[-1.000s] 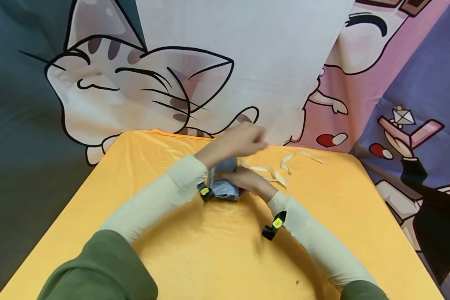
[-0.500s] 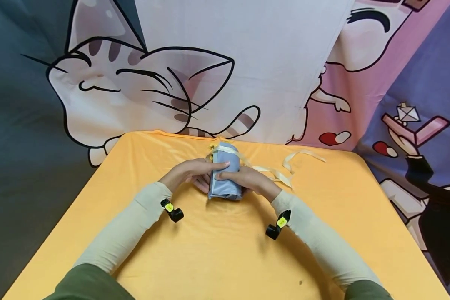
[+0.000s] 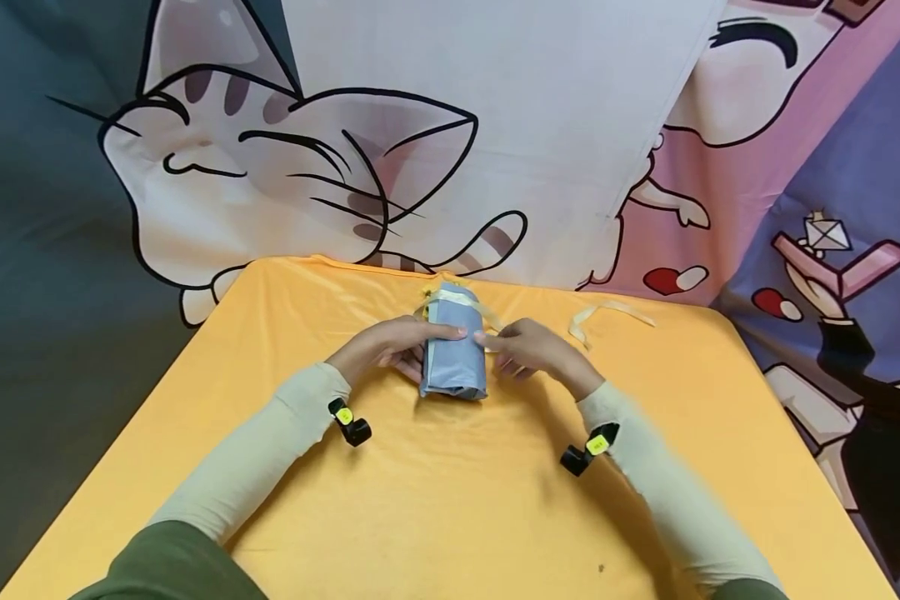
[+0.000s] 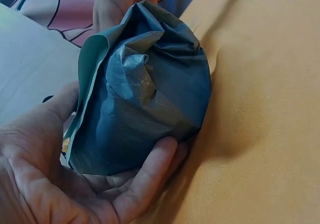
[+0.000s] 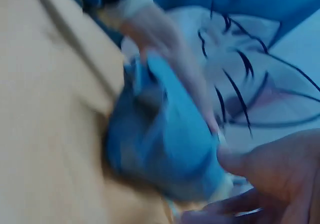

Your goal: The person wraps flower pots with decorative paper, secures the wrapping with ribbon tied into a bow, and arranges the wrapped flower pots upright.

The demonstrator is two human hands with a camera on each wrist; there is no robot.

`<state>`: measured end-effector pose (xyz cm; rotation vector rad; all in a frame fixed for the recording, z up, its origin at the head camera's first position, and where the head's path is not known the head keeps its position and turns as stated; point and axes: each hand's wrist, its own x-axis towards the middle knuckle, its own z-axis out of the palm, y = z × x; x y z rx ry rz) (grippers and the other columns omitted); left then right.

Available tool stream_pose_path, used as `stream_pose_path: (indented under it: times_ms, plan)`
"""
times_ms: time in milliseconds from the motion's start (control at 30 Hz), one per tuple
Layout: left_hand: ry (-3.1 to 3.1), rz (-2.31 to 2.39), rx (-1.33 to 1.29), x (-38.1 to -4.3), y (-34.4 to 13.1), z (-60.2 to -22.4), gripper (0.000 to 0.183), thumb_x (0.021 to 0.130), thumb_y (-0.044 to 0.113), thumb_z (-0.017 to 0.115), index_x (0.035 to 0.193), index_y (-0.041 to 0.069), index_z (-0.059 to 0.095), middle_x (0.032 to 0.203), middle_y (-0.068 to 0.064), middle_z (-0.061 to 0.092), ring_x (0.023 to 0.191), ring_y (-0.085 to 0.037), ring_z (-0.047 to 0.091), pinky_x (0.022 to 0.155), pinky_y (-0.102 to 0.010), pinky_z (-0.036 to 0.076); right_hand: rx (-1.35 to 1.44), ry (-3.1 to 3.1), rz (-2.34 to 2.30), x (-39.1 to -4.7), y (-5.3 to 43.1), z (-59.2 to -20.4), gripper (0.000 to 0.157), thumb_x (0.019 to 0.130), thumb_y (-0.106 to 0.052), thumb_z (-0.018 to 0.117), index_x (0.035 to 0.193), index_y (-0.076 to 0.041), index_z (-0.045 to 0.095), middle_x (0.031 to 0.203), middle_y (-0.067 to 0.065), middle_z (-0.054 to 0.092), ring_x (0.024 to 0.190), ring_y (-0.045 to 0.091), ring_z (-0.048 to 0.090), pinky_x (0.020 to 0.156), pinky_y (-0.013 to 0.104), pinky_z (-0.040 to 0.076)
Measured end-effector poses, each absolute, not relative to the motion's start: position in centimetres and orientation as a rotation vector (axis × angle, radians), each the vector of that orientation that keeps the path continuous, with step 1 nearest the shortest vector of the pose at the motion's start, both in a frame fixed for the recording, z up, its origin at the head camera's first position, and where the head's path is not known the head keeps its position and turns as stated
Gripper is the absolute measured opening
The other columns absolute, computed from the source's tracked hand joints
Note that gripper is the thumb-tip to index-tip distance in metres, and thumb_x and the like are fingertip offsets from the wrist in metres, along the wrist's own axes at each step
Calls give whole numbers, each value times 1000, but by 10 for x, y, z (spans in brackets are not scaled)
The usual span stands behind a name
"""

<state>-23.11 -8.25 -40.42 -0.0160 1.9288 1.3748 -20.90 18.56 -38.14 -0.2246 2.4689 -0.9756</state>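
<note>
A bundle wrapped in blue paper [image 3: 456,354] lies lengthwise on the yellow cloth. Small yellow flowers [image 3: 427,293] show at its far end, and a cream ribbon [image 3: 453,297] crosses it there. My left hand [image 3: 397,342] grips the bundle from the left, thumb on top and fingers beneath, as the left wrist view shows with the crumpled paper end [image 4: 142,79]. My right hand [image 3: 536,348] is at the right side, thumb tip close to the paper's edge and fingers loosely bent. In the blurred right wrist view, a gap separates the right thumb [image 5: 240,161] from the fingers.
A loose ribbon tail [image 3: 607,310] curls on the yellow tablecloth [image 3: 420,500] to the right of the bundle. Behind the table hangs a backdrop [image 3: 555,125] printed with a cartoon cat and figures.
My left hand came down from above the bundle and took hold of its left side. My right hand then let go of the bundle and shifted slightly right.
</note>
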Motion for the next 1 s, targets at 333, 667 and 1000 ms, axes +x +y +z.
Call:
stream_pose_path:
  times_ms: [333,667,1000]
  plan:
    - [1930,1358,-21,-235,-83,-406,71,95,66,83,129,5,69,97,-14,82,79,-24,81,77,-41,72,-492,3006,-325,-270,263,-458,22,103,-23,75,105,-1,79,98,15,74,97,37,60,91,60,47]
    - [1919,1381,-4,-233,-83,-402,69,97,65,81,129,5,70,96,-13,83,76,-23,82,72,-39,71,-559,3029,-661,-211,274,-401,19,119,-15,57,131,-2,62,92,20,74,75,24,69,72,40,52]
    - [1908,1381,-18,-232,-84,-406,68,98,64,80,128,4,72,95,-13,84,76,-22,82,73,-38,72,-857,3089,-794,-205,331,-398,11,115,-11,66,123,-9,73,103,9,76,84,20,62,75,37,51]
